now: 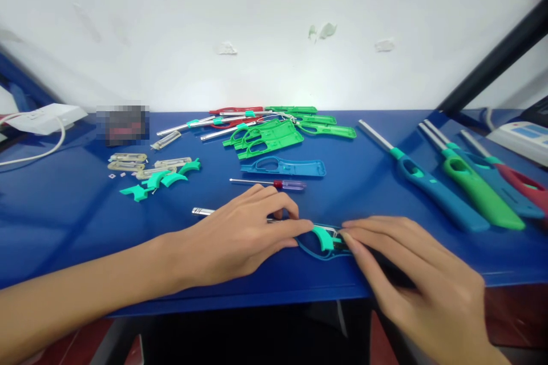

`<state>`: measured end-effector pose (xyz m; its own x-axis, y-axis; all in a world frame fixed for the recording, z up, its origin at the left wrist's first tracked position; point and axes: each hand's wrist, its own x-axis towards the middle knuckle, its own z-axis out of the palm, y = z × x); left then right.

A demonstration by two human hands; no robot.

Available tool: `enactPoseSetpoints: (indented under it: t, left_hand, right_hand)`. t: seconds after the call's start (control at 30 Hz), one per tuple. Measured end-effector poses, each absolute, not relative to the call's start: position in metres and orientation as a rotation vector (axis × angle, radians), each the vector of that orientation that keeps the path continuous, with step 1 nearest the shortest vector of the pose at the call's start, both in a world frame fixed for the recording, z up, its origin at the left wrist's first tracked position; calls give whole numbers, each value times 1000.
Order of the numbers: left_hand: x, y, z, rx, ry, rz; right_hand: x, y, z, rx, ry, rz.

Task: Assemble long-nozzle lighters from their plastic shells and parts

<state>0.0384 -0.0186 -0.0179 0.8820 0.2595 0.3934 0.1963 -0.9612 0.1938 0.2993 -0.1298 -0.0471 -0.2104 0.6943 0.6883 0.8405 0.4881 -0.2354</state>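
Note:
A blue lighter shell half (319,252) lies near the table's front edge, with a teal trigger (324,238) in its loop. My left hand (244,234) is over the shell's left end, thumb and fingers pinched at the metal tube (203,211), whose tip sticks out to the left. My right hand (411,268) grips the shell's right part, fingertips and thumb closed just right of the trigger. A dark part shows beneath the right fingers; most of the handle is hidden.
A screwdriver (291,185) and a blue shell half (285,166) lie beyond my hands. Green shells (274,137) are behind. Teal triggers (158,179) and clear parts (128,157) sit left. Several assembled lighters (440,194) lie right.

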Motion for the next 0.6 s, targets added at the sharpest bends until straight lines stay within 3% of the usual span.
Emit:
enactPoseSetpoints:
  t: [0.6]
  left_hand:
    - [39,-20,-16,2934,329,669]
  right_hand:
    - [297,-129,-46,-1348,-1892,-196]
